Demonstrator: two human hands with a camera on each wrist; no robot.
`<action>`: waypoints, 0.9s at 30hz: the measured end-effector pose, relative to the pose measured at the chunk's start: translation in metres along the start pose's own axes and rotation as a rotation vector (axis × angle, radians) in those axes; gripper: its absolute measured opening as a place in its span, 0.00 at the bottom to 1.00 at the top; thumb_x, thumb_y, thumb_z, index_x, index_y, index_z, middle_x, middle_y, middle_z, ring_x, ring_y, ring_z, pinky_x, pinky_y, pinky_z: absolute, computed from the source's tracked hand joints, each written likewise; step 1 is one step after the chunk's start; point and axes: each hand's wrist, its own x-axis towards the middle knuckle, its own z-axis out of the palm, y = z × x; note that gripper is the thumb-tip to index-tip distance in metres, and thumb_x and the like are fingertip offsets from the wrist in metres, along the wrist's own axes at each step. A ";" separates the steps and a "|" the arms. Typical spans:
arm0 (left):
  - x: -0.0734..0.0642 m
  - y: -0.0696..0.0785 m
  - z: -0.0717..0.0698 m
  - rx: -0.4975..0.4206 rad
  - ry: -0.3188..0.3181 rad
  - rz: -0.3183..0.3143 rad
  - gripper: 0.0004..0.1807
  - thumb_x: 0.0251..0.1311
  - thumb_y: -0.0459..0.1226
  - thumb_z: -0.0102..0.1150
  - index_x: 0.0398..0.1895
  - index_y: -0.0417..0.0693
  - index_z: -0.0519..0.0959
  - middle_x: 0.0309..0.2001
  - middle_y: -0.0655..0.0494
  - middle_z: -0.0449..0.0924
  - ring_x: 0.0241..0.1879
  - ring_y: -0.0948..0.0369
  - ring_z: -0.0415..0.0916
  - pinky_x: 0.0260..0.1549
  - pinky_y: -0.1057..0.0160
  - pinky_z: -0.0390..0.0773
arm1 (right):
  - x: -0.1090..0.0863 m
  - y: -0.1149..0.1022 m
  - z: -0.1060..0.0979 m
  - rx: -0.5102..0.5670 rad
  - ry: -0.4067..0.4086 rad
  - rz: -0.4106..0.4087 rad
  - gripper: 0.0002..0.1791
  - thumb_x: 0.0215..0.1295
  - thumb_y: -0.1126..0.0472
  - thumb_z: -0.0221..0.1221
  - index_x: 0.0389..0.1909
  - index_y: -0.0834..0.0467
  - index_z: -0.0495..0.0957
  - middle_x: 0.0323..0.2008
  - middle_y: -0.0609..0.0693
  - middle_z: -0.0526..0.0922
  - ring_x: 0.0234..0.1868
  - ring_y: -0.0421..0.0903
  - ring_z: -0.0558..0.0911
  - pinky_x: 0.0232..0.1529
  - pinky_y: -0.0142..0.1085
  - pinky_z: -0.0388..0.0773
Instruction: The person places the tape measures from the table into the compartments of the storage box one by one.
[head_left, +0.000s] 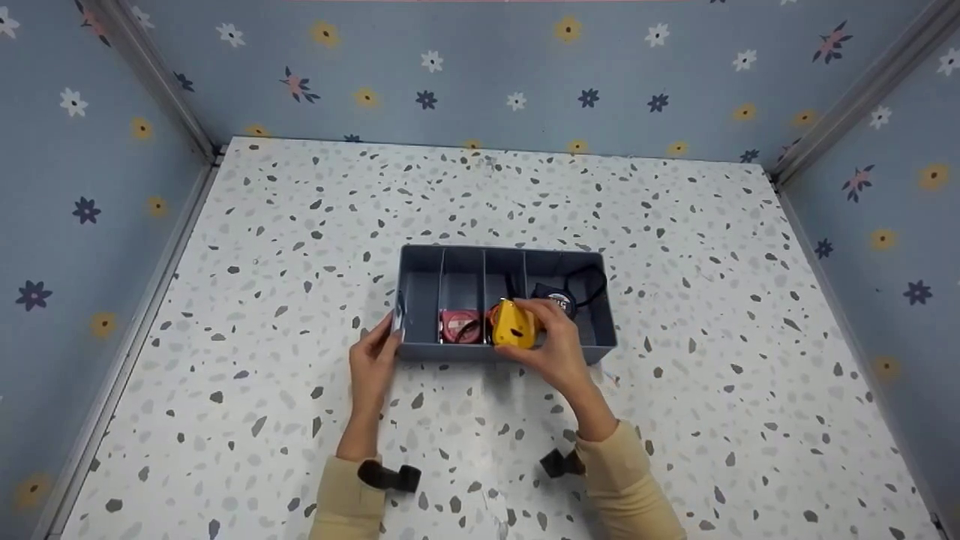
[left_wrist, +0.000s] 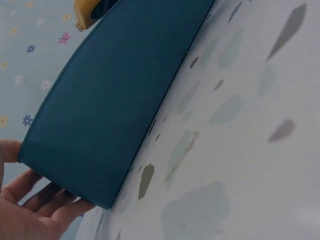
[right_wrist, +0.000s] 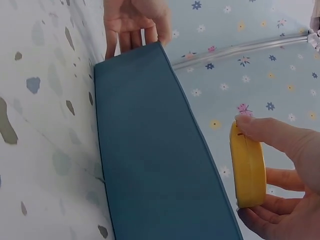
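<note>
A grey divided box (head_left: 510, 352) stands on the table, with a row of compartments. My right hand (head_left: 555, 345) pinches a yellow tape measure (head_left: 515, 324) between thumb and fingers, above the front of the third compartment from the left. In the right wrist view, the tape measure (right_wrist: 248, 170) shows edge-on, higher than the box's rim. My left hand (head_left: 373, 364) grips the box's left end, thumb at the rim and fingers along the outer wall. A pink tape measure (head_left: 460, 327) lies in the second compartment. The rightmost one holds a dark tape measure (head_left: 561, 300) with a black strap.
The leftmost compartment (head_left: 420, 300) shows its bare floor. Something red and black shows partly behind the yellow tape measure. The speckled white table (head_left: 300, 225) extends around the box to flowered wall panels (head_left: 480, 67) at the back and both sides.
</note>
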 end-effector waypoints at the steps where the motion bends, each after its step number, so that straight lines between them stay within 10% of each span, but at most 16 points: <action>1: 0.000 0.000 0.000 -0.001 0.001 0.000 0.19 0.54 0.28 0.53 0.51 0.35 0.72 0.51 0.45 0.73 0.51 0.57 0.69 0.45 0.72 0.70 | 0.000 -0.001 0.002 -0.001 -0.005 -0.002 0.35 0.38 0.51 0.70 0.50 0.59 0.74 0.45 0.53 0.73 0.43 0.47 0.73 0.40 0.37 0.75; 27: -0.007 0.025 -0.001 0.005 -0.033 -0.021 0.18 0.54 0.25 0.50 0.51 0.29 0.70 0.52 0.38 0.71 0.51 0.51 0.68 0.42 0.77 0.69 | 0.016 -0.023 0.037 0.066 -0.098 -0.039 0.33 0.38 0.55 0.71 0.50 0.60 0.74 0.43 0.54 0.73 0.41 0.46 0.73 0.39 0.34 0.76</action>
